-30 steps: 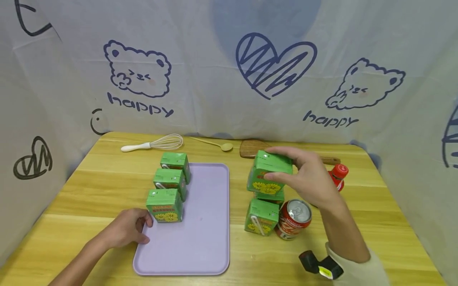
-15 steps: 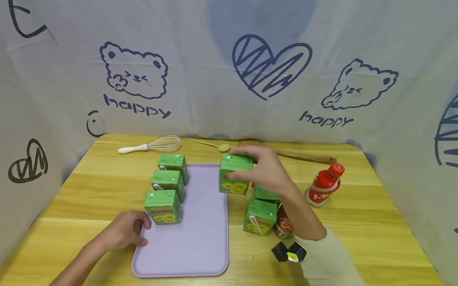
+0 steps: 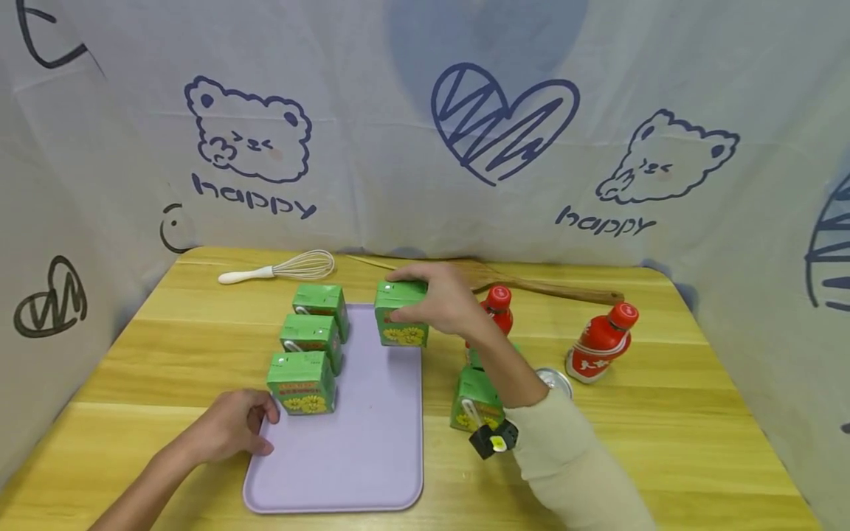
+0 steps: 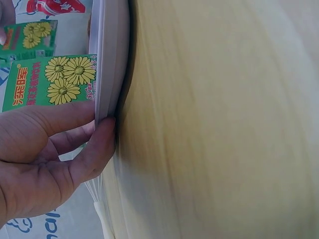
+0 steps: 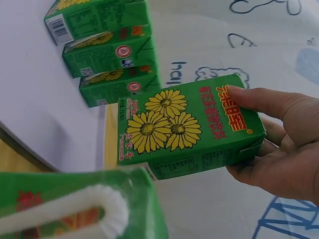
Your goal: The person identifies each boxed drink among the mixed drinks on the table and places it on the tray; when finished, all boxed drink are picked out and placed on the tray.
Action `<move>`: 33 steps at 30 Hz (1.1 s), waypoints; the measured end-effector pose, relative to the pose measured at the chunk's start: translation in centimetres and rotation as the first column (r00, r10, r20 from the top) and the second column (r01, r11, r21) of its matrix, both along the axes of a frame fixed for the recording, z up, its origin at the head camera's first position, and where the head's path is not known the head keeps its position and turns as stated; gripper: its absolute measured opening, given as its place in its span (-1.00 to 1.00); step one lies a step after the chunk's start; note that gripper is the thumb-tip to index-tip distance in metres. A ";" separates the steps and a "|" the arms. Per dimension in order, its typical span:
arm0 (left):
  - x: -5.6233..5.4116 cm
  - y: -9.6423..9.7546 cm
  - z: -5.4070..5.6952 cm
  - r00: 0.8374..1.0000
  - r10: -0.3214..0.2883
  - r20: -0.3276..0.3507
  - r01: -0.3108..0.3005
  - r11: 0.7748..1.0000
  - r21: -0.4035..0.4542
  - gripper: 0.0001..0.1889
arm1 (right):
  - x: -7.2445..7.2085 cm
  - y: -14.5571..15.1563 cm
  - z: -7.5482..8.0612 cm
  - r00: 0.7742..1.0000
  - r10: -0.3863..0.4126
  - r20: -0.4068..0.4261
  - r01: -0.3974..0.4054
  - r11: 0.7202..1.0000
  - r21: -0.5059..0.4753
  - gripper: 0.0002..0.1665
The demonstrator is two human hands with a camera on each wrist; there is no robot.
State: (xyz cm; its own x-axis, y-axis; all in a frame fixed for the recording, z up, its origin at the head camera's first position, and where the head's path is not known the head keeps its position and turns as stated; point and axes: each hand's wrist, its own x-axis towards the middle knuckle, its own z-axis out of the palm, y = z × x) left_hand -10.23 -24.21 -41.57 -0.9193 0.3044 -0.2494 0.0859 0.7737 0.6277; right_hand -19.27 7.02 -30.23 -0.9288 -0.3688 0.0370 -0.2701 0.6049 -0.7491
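Three green chrysanthemum tea cartons point(image 3: 311, 333) stood in a row along the left side of the lilac tray point(image 3: 352, 468), whose left rim we pinched between the thumb and fingers of our left hand point(image 3: 235, 424). With our right hand point(image 3: 443, 299) we gripped a fourth carton point(image 3: 402, 335) upright above the tray's far right corner, thumb on its flowered face, while on the surface point(image 3: 697, 428) to the right we saw another carton point(image 3: 468, 394) near a partly hidden can point(image 3: 555, 380) and two red bottles point(image 3: 598, 346).
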 end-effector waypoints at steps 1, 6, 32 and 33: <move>0.0 0.0 0.0 1.000 -0.003 -0.002 0.003 1.000 0.003 -0.64 | -0.3 -0.2 -0.1 1.000 -0.003 0.004 0.003 1.000 0.011 -0.40; 0.0 0.0 0.0 1.000 0.004 0.003 -0.004 1.000 0.002 -0.64 | -1.8 -1.5 -0.7 1.000 -0.006 0.011 0.005 0.999 0.051 -0.41; -0.1 0.0 -0.1 1.000 -0.007 0.016 0.007 1.000 0.019 -0.63 | -4.8 -5.3 -3.9 0.978 -0.119 0.169 0.101 0.989 0.111 -0.37; -0.1 0.0 -0.1 1.000 -0.002 0.021 0.002 1.000 0.020 -0.63 | -4.8 -5.3 -3.9 0.977 -0.120 0.175 0.100 0.988 0.115 -0.37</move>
State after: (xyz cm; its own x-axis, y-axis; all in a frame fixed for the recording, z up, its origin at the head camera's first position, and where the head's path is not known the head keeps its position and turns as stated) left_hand -10.30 -24.24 -41.65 -0.9132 0.3113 -0.2628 0.0740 0.7611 0.6444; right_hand -24.04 1.76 -34.11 -0.9516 -0.2569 -0.1688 -0.0632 0.7009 -0.7104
